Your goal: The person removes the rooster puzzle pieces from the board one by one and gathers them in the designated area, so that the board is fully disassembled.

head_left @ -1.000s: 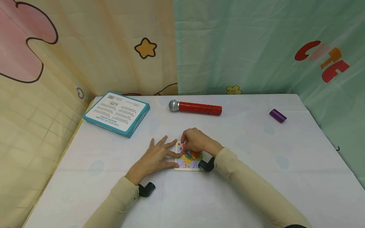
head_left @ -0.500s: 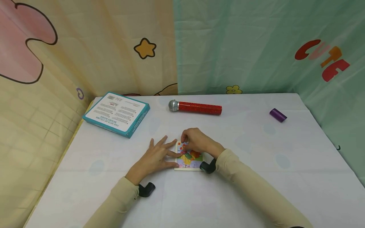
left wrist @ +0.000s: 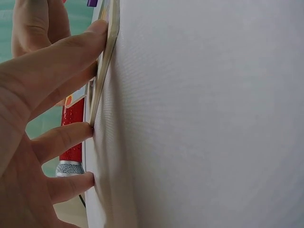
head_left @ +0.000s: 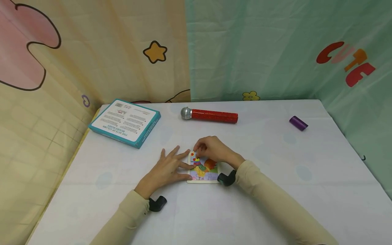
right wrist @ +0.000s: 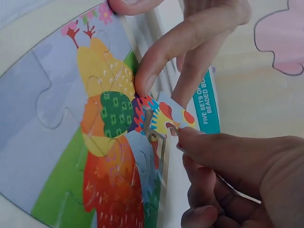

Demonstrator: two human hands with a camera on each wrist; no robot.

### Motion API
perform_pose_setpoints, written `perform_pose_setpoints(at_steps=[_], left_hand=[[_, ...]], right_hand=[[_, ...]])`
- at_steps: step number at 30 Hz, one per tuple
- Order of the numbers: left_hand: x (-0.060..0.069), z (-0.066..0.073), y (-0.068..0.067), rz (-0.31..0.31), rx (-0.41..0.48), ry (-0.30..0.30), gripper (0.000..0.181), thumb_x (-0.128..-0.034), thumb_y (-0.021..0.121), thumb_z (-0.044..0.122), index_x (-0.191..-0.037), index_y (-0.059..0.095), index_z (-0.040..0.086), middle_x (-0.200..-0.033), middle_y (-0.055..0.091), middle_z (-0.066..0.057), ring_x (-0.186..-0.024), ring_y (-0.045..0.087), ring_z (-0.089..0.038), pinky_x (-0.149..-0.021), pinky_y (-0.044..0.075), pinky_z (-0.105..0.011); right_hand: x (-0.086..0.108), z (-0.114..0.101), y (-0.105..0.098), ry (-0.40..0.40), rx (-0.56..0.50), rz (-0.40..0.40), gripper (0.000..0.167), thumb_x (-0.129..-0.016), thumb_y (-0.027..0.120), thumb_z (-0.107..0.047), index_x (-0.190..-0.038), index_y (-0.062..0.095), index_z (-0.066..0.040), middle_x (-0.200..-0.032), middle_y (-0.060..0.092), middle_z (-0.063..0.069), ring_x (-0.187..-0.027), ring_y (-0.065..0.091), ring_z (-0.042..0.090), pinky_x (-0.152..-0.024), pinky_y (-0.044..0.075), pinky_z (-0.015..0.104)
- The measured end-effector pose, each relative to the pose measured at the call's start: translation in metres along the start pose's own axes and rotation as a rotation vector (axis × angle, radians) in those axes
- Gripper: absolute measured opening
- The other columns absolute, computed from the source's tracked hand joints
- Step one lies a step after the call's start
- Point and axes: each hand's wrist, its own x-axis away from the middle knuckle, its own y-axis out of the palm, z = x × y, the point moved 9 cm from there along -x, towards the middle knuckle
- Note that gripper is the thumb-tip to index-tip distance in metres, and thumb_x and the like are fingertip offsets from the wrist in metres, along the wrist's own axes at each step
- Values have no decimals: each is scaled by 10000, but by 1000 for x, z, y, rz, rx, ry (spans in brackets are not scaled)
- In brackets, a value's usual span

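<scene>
A small jigsaw puzzle (head_left: 205, 175) with a rooster picture and a pale frame lies on the table. My left hand (head_left: 166, 170) rests at its left side, fingers spread and fairly straight; thumb and index finger touch the board. The left wrist view shows the thumb on the board's edge (left wrist: 105, 71). With thumb and fingers, my right hand (head_left: 215, 149) pinches a puzzle piece (right wrist: 168, 114) bearing the rooster's head. In the right wrist view that piece tilts up from the board, with a gap beneath it. The right hand hides the puzzle's upper right in the head view.
Behind the left hand lies a teal and white box (head_left: 125, 122). A red microphone (head_left: 214, 116) with a silver head lies beyond the puzzle. Far right is a purple cylinder (head_left: 298, 123). Patterned curtains (head_left: 245, 51) stand behind the white-covered table (head_left: 190, 221).
My right hand has shifted slightly up and to the right, uncovering more of the puzzle's upper part. The left hand has stayed in place.
</scene>
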Motion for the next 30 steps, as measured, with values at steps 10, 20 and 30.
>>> perform_pose_setpoints(at_steps=[10,20,30], left_hand=[[-1,1,0,-1,-12,4,428,-771,814,450,-1164,742,299,-1500,453,-73,-1439,227,-457,-1026,96,-792],[1,2,-1,-7,-16,17,473,-753,824,468,-1189,723,317,-1514,437,-59,-1444,225,-443,-1034,103,-786],[2,1,0,-70,-65,20,614,-678,850,538,-1242,687,358,-1550,385,-36,-1462,196,-410,-1054,71,-771]], right_hand=[[6,21,-15,78,-166,-12,103,-910,708,-147,-967,774,-93,-918,728,-5,-843,606,156,-752,507,280],[36,63,-44,233,-167,3,114,-888,726,-158,-951,775,-77,-901,723,13,-837,560,178,-749,443,304],[65,99,-68,317,-147,5,160,-883,722,-178,-978,777,-60,-921,719,21,-858,547,181,-767,434,305]])
